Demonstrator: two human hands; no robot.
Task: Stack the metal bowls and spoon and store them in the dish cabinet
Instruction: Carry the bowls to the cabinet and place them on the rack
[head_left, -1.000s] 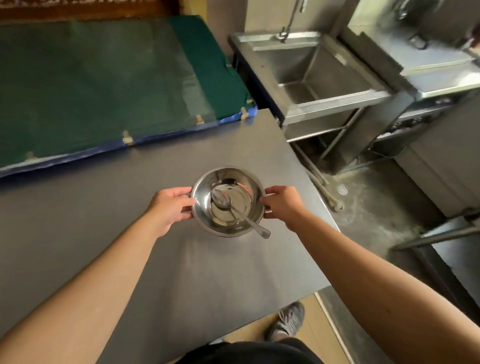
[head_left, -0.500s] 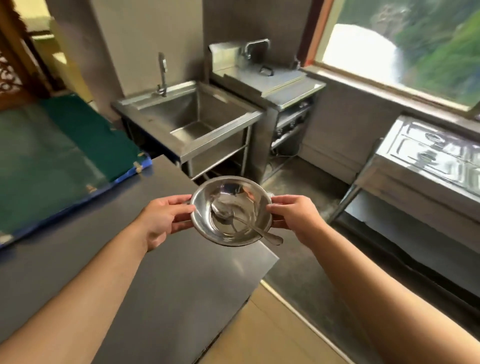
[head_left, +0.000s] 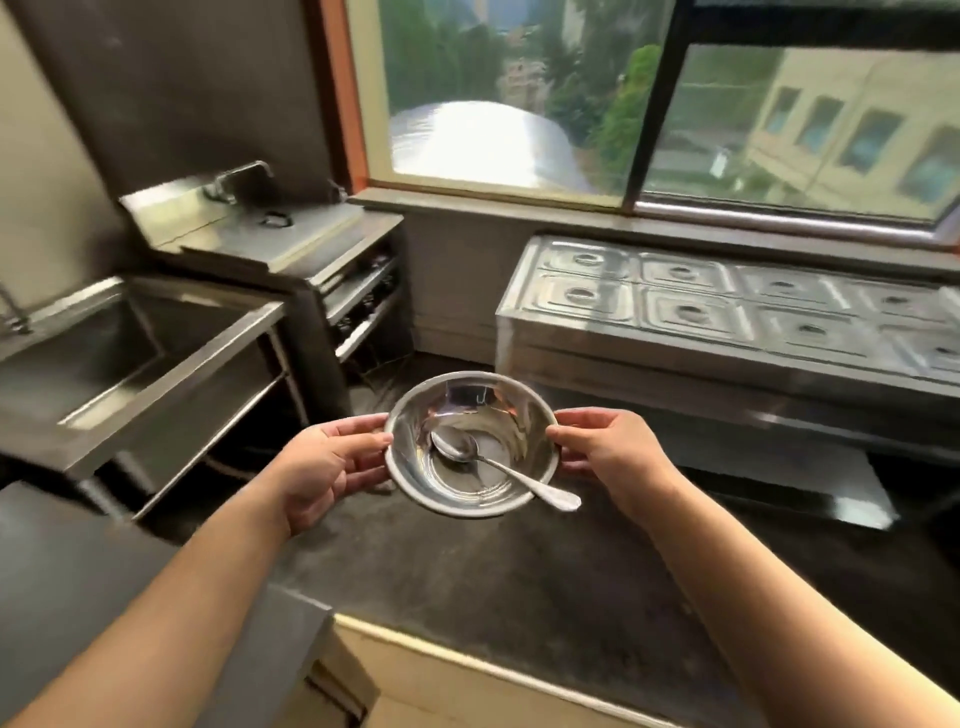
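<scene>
I carry the stacked metal bowls (head_left: 498, 410) in the air at chest height, above the dark floor. My left hand (head_left: 327, 462) grips the left rim and my right hand (head_left: 602, 447) grips the right rim. A metal spoon (head_left: 498, 470) lies inside the top bowl, its scoop near the middle and its handle sticking out over the near right rim. How many bowls are nested I cannot tell. No dish cabinet is in view.
A steel sink (head_left: 130, 353) stands at the left, a steel cooker unit (head_left: 291, 249) behind it. A long steel food warmer (head_left: 737, 306) with several lids runs under the window at the right. The grey table's corner (head_left: 156, 597) is at lower left.
I have lifted the bowls off the grey table and turned right with them. The green-covered table has left the view and the window and food warmer have come in.
</scene>
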